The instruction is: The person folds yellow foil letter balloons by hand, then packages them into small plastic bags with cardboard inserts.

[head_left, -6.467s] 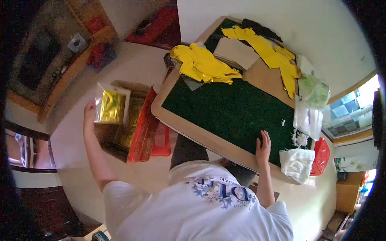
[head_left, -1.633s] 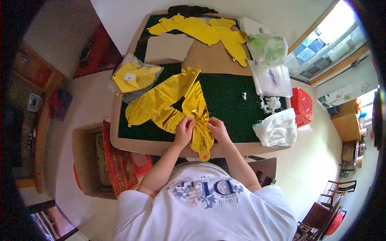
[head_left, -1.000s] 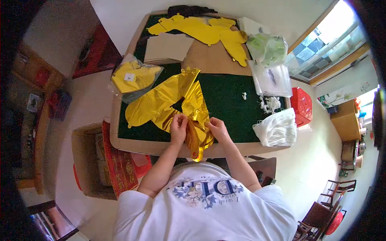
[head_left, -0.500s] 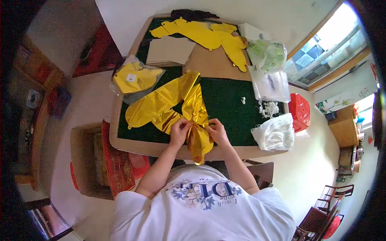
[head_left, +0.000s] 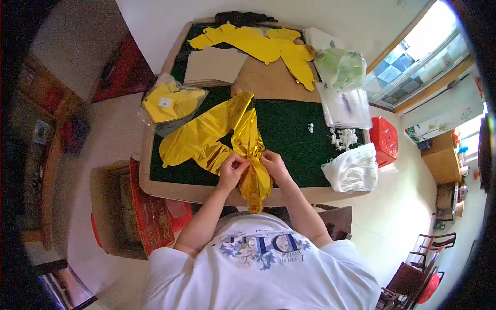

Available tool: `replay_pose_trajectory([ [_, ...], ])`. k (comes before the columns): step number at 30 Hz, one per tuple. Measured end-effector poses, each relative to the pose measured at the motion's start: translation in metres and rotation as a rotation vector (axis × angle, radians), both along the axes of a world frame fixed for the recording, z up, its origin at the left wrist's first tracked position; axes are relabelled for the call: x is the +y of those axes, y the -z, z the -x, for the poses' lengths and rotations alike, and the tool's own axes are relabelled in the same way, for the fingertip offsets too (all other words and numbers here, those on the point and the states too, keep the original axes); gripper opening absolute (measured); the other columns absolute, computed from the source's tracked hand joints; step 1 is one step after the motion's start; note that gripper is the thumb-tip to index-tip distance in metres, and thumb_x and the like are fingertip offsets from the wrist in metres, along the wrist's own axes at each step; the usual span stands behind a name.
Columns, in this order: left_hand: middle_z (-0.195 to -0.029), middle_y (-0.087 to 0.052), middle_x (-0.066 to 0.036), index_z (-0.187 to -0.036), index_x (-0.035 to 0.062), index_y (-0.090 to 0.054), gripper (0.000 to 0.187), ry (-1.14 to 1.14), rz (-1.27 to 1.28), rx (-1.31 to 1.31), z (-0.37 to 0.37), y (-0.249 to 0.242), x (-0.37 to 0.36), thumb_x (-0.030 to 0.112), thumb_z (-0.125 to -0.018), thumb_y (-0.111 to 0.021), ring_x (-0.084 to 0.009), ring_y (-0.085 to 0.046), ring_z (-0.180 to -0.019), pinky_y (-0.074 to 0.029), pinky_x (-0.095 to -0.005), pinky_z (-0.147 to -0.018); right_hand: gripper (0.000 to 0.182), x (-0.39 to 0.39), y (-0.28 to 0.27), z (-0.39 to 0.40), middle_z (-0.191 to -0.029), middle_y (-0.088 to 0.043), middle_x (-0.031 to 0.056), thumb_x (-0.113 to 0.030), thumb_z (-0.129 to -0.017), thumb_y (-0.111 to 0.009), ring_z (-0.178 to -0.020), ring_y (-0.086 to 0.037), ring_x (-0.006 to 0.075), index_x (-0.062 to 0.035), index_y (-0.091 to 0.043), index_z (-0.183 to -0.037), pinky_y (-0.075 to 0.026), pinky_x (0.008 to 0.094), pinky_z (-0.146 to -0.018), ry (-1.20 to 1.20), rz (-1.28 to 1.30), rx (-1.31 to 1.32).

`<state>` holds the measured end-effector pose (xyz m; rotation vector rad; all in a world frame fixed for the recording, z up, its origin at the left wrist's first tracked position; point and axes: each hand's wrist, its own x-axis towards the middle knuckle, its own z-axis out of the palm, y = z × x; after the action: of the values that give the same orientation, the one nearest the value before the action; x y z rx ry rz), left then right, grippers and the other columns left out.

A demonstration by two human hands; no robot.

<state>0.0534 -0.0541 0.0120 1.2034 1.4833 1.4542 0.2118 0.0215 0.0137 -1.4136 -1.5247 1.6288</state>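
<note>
A shiny gold foil balloon (head_left: 199, 132), flat and wrinkled, lies on the green table mat with its near end hanging over the table's front edge. My left hand (head_left: 231, 170) pinches the foil from the left, thumb and index finger together at a gathered spot. On the right side of that same spot, my right hand (head_left: 275, 167) is closed on the foil, its fingertips partly hidden by the creases. The foil bunches between both hands and spreads out below them.
More flat gold foil balloons (head_left: 253, 44) lie at the far side, near a cardboard stack (head_left: 214, 66) and a bagged yellow pack marked A (head_left: 173, 103). At right are clear plastic bags (head_left: 345, 106), small white pieces (head_left: 343, 138) and a white string bundle (head_left: 351, 169). An open carton (head_left: 116, 206) stands left.
My right hand has shifted slightly up and left, closer to my left hand. The foil's lower part has turned and spread flatter. The whole view has moved a little.
</note>
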Motion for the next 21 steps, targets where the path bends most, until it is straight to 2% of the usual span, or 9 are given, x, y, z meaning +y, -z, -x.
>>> replay_pose_trajectory([
  [3,-0.069,-0.057,-0.002,-0.077,0.0021,-0.056,0.017,-0.06,0.02,-0.169,0.001,0.001,0.0,0.004,-0.078,-0.073,-0.0102,-0.055,-0.064,-0.046,-0.0241,-0.061,0.032,-0.002,-0.011,0.001,-0.085,-0.066,0.0079,-0.026,-0.09,-0.06,-0.075,-0.058,0.0115,0.0042,-0.062,-0.102,-0.047,0.0278,-0.066,0.009,0.059,-0.017],
  [6,-0.081,-0.06,-0.002,-0.075,0.0025,-0.055,0.019,0.026,-0.017,0.015,0.0,0.003,-0.002,0.004,-0.078,-0.073,-0.0096,-0.056,-0.07,-0.046,-0.024,-0.063,0.032,-0.003,-0.038,0.012,-0.089,-0.067,0.0081,-0.024,-0.089,-0.061,-0.079,-0.059,0.0125,0.0045,-0.062,-0.103,-0.048,0.0275,-0.07,0.194,0.237,0.11],
  [10,-0.083,-0.059,-0.002,-0.077,0.0024,-0.054,0.017,0.034,-0.101,0.106,0.004,-0.003,0.0,0.003,-0.079,-0.071,-0.0106,-0.056,-0.07,-0.046,-0.0243,-0.062,0.031,-0.003,-0.029,0.006,-0.091,-0.067,0.0093,-0.022,-0.087,-0.062,-0.08,-0.059,0.0126,0.0041,-0.061,-0.103,-0.048,0.0276,-0.072,-0.129,-0.055,-0.159],
  [12,-0.079,-0.056,0.0,-0.081,0.0045,-0.054,0.014,-0.146,-0.059,-0.14,0.008,-0.011,-0.002,0.005,-0.082,-0.069,-0.0111,-0.055,-0.069,-0.046,-0.0244,-0.062,0.029,-0.001,-0.009,0.003,-0.088,-0.066,0.0091,-0.02,-0.085,-0.063,-0.077,-0.059,0.0126,0.0045,-0.061,-0.1,-0.048,0.0279,-0.07,-0.083,-0.015,0.007],
  [13,-0.08,-0.057,0.0,-0.083,0.0088,-0.055,0.011,-0.122,0.23,-0.225,0.022,-0.028,-0.007,0.007,-0.084,-0.066,-0.0103,-0.056,-0.073,-0.047,-0.024,-0.064,0.029,-0.001,-0.012,0.003,-0.088,-0.066,0.0091,-0.02,-0.085,-0.063,-0.077,-0.059,0.0126,0.0045,-0.061,-0.1,-0.048,0.0279,-0.07,-0.083,-0.017,0.007],
  [16,-0.084,-0.059,0.0,-0.089,0.0101,-0.059,0.007,-0.33,-0.033,-0.859,0.072,-0.018,-0.007,0.016,-0.088,-0.062,-0.0107,-0.058,-0.078,-0.049,-0.0264,-0.067,0.025,-0.003,-0.013,-0.001,-0.084,-0.065,0.0089,-0.017,-0.085,-0.063,-0.074,-0.058,0.0129,0.0044,-0.06,-0.097,-0.048,0.0288,-0.068,-0.045,0.026,0.025],
  [18,-0.093,-0.06,-0.004,-0.1,0.005,-0.06,0.022,-0.449,-0.167,-0.907,0.112,-0.053,-0.005,0.026,-0.091,-0.059,-0.0156,-0.06,-0.083,-0.051,-0.029,-0.073,0.022,0.001,-0.005,-0.002,-0.081,-0.064,0.0083,-0.015,-0.084,-0.063,-0.072,-0.057,0.0123,0.0041,-0.059,-0.095,-0.048,0.0292,-0.066,-0.093,-0.077,-0.12],
  [19,-0.103,-0.061,-0.008,-0.112,0.0028,-0.057,0.033,-0.374,-0.208,-0.728,0.147,-0.049,-0.009,0.029,-0.092,-0.058,-0.0203,-0.061,-0.091,-0.051,-0.0334,-0.079,0.022,0.0,-0.01,-0.001,-0.081,-0.064,0.0083,-0.015,-0.084,-0.063,-0.072,-0.057,0.0123,0.0041,-0.059,-0.095,-0.048,0.0292,-0.066,-0.097,-0.078,-0.118],
  [21,-0.121,-0.057,-0.011,-0.127,0.004,-0.05,0.039,-0.304,-0.202,-1.023,0.198,-0.051,-0.011,0.03,-0.097,-0.047,-0.025,-0.056,-0.11,-0.047,-0.0407,-0.092,0.022,-0.002,-0.025,0.002,-0.079,-0.064,0.0084,-0.014,-0.083,-0.063,-0.07,-0.057,0.0128,0.0042,-0.059,-0.095,-0.048,0.0294,-0.063,-0.088,-0.027,-0.144],
])
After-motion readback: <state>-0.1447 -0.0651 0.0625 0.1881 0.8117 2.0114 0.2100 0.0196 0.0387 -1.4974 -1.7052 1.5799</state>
